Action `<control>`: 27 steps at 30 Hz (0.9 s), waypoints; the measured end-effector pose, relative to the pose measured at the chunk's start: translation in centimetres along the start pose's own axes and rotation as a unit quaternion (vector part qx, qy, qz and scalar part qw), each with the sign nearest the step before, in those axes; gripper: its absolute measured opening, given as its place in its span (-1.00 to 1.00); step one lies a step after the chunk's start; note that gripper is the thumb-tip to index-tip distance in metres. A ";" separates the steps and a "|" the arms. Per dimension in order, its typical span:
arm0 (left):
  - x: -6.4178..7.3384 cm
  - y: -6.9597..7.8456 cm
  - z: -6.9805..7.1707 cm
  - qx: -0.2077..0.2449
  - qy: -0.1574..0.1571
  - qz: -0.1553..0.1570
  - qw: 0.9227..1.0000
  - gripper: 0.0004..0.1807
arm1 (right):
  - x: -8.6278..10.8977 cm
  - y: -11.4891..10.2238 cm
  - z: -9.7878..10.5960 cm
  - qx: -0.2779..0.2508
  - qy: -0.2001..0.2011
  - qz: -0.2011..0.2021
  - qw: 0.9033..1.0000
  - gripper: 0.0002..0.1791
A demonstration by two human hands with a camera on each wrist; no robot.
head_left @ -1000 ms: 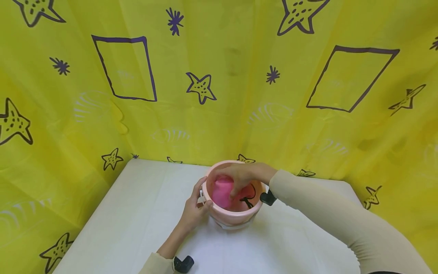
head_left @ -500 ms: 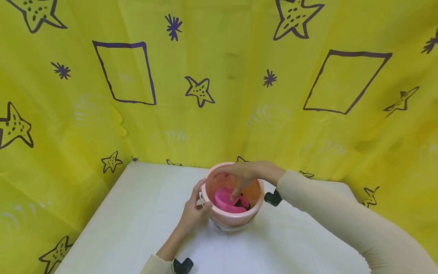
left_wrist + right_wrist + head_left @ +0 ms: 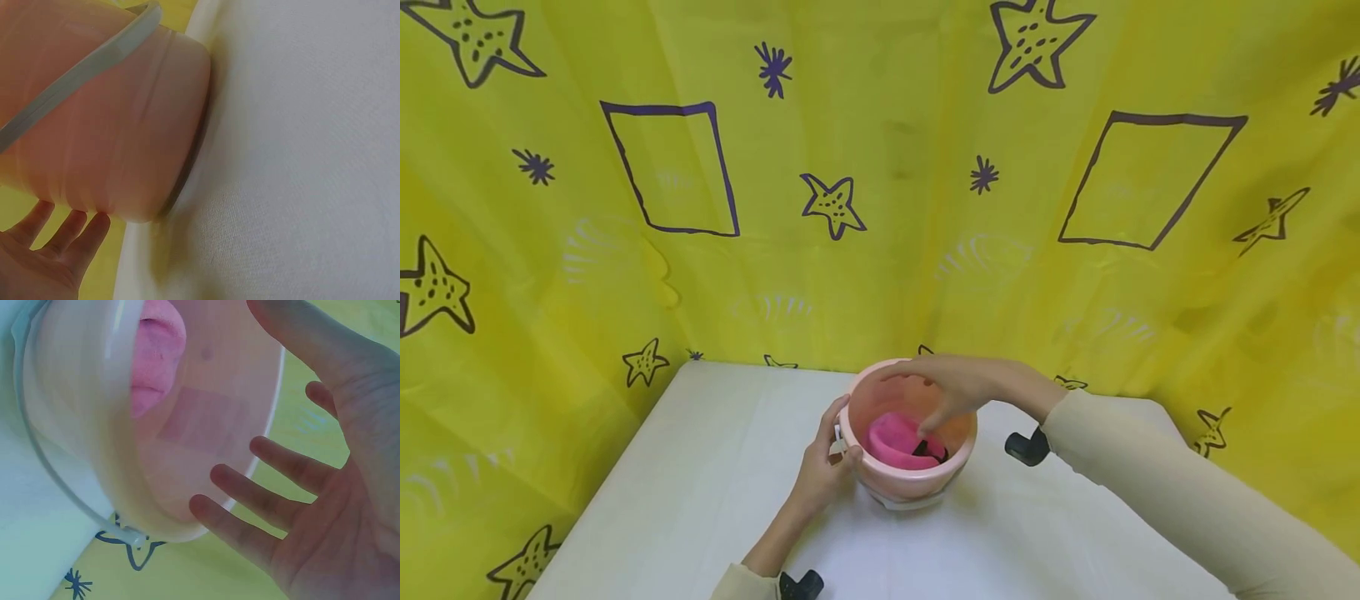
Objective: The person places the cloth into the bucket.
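Observation:
A pale pink bucket (image 3: 904,482) with a light grey handle (image 3: 87,72) stands upright on the white table. A bright pink soft cloth item (image 3: 895,439) with a black strap or cord (image 3: 931,451) lies at its bottom. My left hand (image 3: 820,467) grips the bucket's left side, thumb near the front rim and fingers along the outside; in the left wrist view its fingertips rest against the wall. My right hand (image 3: 958,385) hovers over the bucket's mouth, fingers spread and holding nothing. In the right wrist view, its fingertips (image 3: 203,506) are right at the rim.
The white tabletop (image 3: 730,450) spreads around the bucket. A yellow curtain (image 3: 880,275) printed with dark stars and frames hangs behind and at both sides. Dark wrist devices (image 3: 1028,447) are worn at both sleeves.
The pink cloth item has gone from my right hand down to the bucket's bottom. My right hand has let go, opened and drawn up and rightward. My left hand has stayed on the bucket.

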State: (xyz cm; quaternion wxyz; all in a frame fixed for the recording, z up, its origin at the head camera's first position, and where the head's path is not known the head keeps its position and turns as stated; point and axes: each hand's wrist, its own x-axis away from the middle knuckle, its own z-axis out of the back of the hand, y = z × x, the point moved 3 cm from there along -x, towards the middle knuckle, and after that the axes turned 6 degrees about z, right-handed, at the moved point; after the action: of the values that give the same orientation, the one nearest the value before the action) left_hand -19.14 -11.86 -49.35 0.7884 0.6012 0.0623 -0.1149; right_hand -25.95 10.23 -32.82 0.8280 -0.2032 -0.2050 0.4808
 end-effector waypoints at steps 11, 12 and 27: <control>0.1 -0.2 -0.1 -0.015 0.010 0.006 1.000 -0.16 | 3.5 0.4 0.0 0.018 0.108 -0.002 0.994 -0.08; 0.1 -0.1 -0.1 -0.015 0.010 0.007 1.000 -0.16 | 3.8 0.5 0.0 0.020 0.117 0.000 0.993 -0.08; 0.0 -0.1 0.0 -0.009 0.006 0.001 1.000 -0.16 | 6.3 1.8 -1.0 0.029 0.222 0.054 0.973 -0.12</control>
State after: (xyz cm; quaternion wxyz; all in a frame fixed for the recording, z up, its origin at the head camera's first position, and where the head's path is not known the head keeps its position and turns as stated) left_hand -19.17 -11.84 -49.44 0.7936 0.5946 0.0672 -0.1099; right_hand -23.86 16.50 -33.72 0.8314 -0.2910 0.0092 0.4732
